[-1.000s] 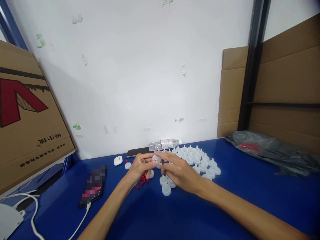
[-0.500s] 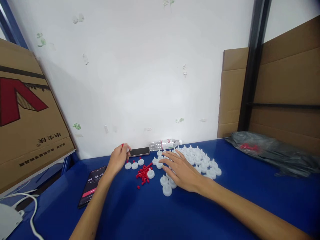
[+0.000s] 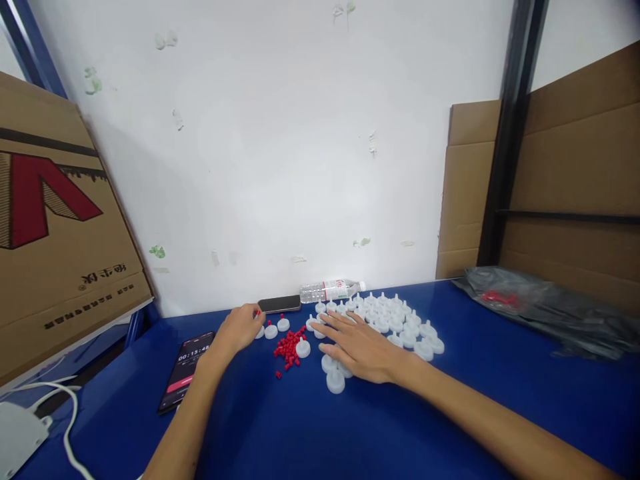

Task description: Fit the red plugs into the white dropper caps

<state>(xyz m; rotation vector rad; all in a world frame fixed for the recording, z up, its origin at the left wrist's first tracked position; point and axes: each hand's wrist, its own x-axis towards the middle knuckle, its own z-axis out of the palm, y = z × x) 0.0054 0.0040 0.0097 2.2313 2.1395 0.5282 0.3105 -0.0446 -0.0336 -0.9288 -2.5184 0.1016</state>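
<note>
My left hand [image 3: 241, 328] is lowered at the left end of a short row of white spouted caps with red tips, its fingers curled round a white cap that they mostly hide; a red tip [image 3: 257, 313] shows at the fingertips. Beside it stand two more red-tipped white caps [image 3: 283, 325]. My right hand [image 3: 357, 343] lies spread, palm down, over the near left part of a large group of white spouted caps [image 3: 383, 313], covering several. Between the hands is a heap of small red tips [image 3: 287, 348], with one plain white cap [image 3: 303, 349] at its right side.
A dark phone [image 3: 279, 305] and a clear bottle [image 3: 333, 291] lie against the wall. Another phone [image 3: 187, 370] showing a timer lies beside my left forearm. White cables [image 3: 70, 427] are at lower left, a grey plastic bag [image 3: 540, 313] at right, and cardboard [image 3: 65, 220] at left.
My left hand has come down from beside the dark phone to the row's left end, bringing the red-tipped white cap. My right hand stays over the white caps, its fingers slightly shifted.
</note>
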